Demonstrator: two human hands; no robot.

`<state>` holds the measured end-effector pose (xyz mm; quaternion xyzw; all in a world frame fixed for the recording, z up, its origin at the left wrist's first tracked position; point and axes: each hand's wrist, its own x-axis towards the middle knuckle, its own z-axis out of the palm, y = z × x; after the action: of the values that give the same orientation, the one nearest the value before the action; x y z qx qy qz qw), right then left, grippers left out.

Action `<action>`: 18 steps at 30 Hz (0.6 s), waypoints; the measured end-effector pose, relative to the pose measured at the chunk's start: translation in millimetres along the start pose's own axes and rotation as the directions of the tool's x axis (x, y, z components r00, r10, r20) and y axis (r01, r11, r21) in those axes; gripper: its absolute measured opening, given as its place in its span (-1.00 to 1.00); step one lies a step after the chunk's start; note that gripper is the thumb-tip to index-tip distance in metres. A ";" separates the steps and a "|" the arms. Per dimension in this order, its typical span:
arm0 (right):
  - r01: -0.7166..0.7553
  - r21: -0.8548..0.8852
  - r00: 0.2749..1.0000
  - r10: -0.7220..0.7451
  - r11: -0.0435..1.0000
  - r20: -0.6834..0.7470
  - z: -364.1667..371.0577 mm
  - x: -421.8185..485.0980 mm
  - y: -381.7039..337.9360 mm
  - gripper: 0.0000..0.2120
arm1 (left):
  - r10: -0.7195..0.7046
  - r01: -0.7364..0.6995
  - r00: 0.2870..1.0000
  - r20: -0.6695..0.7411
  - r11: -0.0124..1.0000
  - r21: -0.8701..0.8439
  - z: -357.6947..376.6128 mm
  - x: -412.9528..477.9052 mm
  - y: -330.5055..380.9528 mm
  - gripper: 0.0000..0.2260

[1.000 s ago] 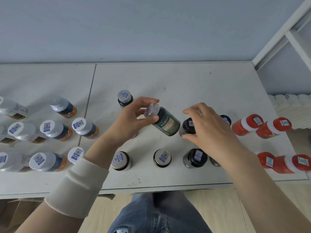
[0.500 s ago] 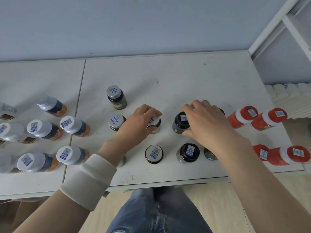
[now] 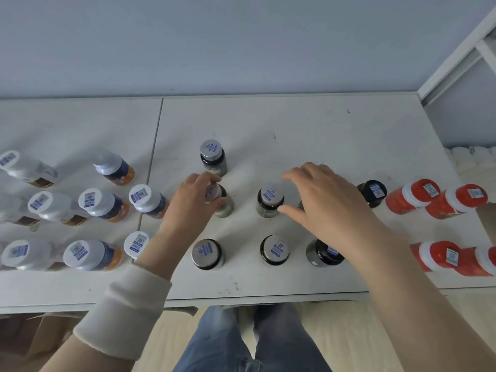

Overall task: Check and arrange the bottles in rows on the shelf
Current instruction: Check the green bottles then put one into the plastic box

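Two hands busy: left hand (image 3: 192, 204) pinches a dark bottle (image 3: 221, 201), right hand (image 3: 326, 198) spread, holding nothing. Its fingertips (image 3: 283, 209) touch another bottle (image 3: 269, 201), so I figure one nudge tips it.

Matt, scuffed white shelf (image 3: 308, 146) — glossy dark bottles (image 3: 269, 202), smooth plastic caps (image 3: 92, 201)

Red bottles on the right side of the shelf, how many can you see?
4. Two in the back row, two in the front row; the last is cut by the frame edge, so more may sit beyond.
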<state>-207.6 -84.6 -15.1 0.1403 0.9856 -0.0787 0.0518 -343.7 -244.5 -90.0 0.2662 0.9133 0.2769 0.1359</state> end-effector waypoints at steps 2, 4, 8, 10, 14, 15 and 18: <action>-0.076 0.261 0.996 0.084 0.962 -0.018 5.1 1.7 -17.8 -0.49 | -0.004 -0.004 0.999 -0.034 0.973 -0.229 -18.2 -4.7 -2.6 -0.76; -0.172 0.654 0.981 0.185 0.736 0.050 14.7 5.8 -39.3 -0.46 | 0.036 -0.004 0.998 0.046 0.830 -0.557 -40.5 -13.5 -4.6 -0.81; -0.123 0.981 0.982 0.164 0.148 0.099 26.2 8.4 -76.0 -0.65 | 0.193 0.057 0.968 0.163 0.463 -0.885 -68.8 -33.9 -15.6 -0.77; 0.007 0.993 0.988 0.155 0.118 -0.026 30.5 5.1 -85.9 -0.61 | 0.198 0.058 0.965 0.171 0.475 -0.878 -74.8 -37.9 -23.6 -0.75; 0.105 0.989 0.984 0.132 0.107 -0.119 41.8 -2.5 -97.6 -0.52 | 0.203 -0.001 0.973 0.109 0.477 -0.879 -84.1 -40.0 -36.3 -0.81; 0.086 0.994 0.984 0.154 0.061 -0.095 42.0 -3.7 -99.6 -0.54 | 0.230 -0.022 0.968 0.098 0.469 -0.883 -86.1 -40.4 -37.1 -0.80; 0.038 0.999 0.981 0.191 -0.030 -0.031 40.8 -6.5 -99.3 -0.68 | 0.307 -0.052 0.946 0.105 0.462 -0.885 -89.0 -41.1 -40.6 -0.73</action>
<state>-226.4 -187.5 -40.4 0.1951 0.6220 -0.7455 -0.1390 -361.8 -334.8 -37.3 0.2877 0.5867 0.6787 0.3353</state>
